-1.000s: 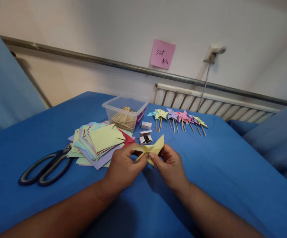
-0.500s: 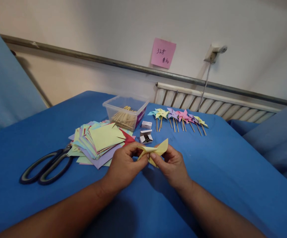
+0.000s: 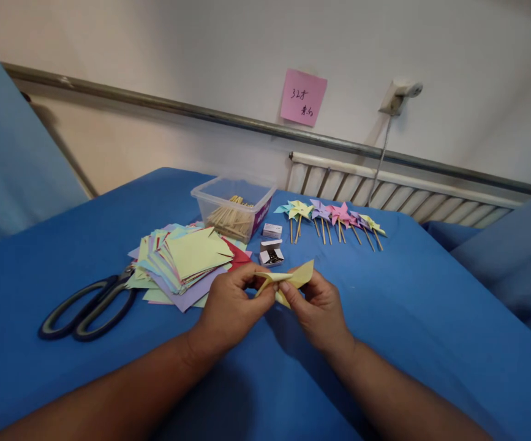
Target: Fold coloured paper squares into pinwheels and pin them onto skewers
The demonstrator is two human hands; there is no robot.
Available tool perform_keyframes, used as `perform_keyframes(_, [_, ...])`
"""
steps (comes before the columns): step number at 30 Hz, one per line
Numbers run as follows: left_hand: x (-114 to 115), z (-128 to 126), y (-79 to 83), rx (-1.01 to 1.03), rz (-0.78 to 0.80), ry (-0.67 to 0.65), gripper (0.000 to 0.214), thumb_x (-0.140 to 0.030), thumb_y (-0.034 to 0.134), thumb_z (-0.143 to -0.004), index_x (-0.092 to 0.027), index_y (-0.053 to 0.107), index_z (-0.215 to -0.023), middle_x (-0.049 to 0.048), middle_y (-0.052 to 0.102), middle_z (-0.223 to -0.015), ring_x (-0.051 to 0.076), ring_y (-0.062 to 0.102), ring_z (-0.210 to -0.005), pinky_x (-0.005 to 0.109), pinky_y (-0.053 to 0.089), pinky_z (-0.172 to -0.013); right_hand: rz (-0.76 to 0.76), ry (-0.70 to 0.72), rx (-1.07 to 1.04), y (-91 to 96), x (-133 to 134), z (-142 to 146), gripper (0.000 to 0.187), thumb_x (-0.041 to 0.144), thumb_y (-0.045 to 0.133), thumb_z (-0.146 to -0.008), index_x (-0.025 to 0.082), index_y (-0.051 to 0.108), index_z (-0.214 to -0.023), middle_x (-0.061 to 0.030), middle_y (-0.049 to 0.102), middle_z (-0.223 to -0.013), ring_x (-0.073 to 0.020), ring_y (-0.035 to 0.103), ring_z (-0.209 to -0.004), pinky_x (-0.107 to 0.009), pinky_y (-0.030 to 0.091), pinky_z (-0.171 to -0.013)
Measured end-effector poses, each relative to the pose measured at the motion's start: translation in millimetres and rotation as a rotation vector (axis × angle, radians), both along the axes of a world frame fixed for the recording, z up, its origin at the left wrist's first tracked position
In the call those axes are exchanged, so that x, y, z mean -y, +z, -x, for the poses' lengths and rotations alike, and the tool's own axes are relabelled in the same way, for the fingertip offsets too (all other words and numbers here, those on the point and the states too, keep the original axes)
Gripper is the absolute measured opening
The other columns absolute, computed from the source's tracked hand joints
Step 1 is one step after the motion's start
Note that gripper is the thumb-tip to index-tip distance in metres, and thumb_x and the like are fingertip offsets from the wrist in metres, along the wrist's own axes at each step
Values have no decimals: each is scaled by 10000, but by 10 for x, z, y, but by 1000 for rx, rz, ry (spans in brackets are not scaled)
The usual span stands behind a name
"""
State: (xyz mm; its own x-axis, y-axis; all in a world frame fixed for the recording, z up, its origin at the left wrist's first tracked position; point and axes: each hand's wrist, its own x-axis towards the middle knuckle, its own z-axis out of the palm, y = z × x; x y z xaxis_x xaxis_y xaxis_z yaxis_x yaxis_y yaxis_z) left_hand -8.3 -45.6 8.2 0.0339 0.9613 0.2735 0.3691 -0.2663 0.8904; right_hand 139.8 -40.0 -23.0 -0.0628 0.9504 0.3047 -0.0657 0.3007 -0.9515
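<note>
Between my two hands is a yellow paper pinwheel, its corners folded in toward the middle. My left hand pinches its left side, thumb near the centre. My right hand grips the right side, with the thumb pressed on the middle. Whatever lies under the thumbs is hidden. Just beyond the hands stands a small open box with dark little pieces in it, and behind that a small closed box. A pile of coloured paper sheets lies to the left of my left hand.
Large dark-handled scissors lie at the left, blades under the paper. A clear plastic tub holds thin wooden sticks. Several finished pinwheels on sticks lie in a row at the back right. Everything rests on a blue-covered table.
Both hands keep hold of the yellow paper in almost the same place. Its right-hand blade has tilted slightly. The view has shifted a little.
</note>
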Motion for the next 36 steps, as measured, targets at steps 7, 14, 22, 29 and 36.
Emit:
perform_keyframes(7, [2, -2, 5, 48, 37, -38, 109, -249, 640, -742, -167, 674, -806, 9, 694, -720, 150, 631, -670, 244, 482, -625, -20, -33, 20, -56, -6, 22, 159, 251, 631, -806, 187, 663, -948, -48, 686, -887, -178, 618, -803, -316, 493, -765])
perform_keyframes(14, [-83, -2, -31, 193, 151, -73, 173, -274, 682, -718, -159, 670, -846, 5, 670, -705, 135, 599, -642, 235, 468, -593, 126, 58, -196, -53, -67, 87, 229, 301, 686, -769, 192, 663, -970, -44, 706, -895, -179, 642, -798, -331, 502, -777])
perform_keyframes(22, [-129, 26, 13, 291, 262, -76, 189, -312, 713, -681, -160, 601, -683, -26, 621, -639, 113, 567, -583, 223, 443, -558, 271, 200, -373, -50, -103, 86, 302, 390, 728, -728, 177, 684, -937, -39, 719, -804, -159, 648, -669, -301, 503, -675])
perform_keyframes(29, [-178, 45, -67, 281, 285, -46, 235, -331, 732, -641, -157, 574, -646, -34, 597, -607, 115, 549, -573, 225, 422, -562, 257, 158, -411, -119, -154, 145, 300, 318, 794, -657, 163, 690, -892, -37, 734, -837, -156, 653, -720, -282, 498, -706])
perform_keyframes(36, [-170, 34, -83, 336, 304, -37, 235, -319, 741, -627, -155, 576, -661, -41, 595, -598, 107, 532, -568, 218, 405, -557, 232, 142, -423, -157, -180, 169, 290, 321, 793, -662, 178, 692, -893, -35, 731, -873, -159, 653, -755, -288, 489, -739])
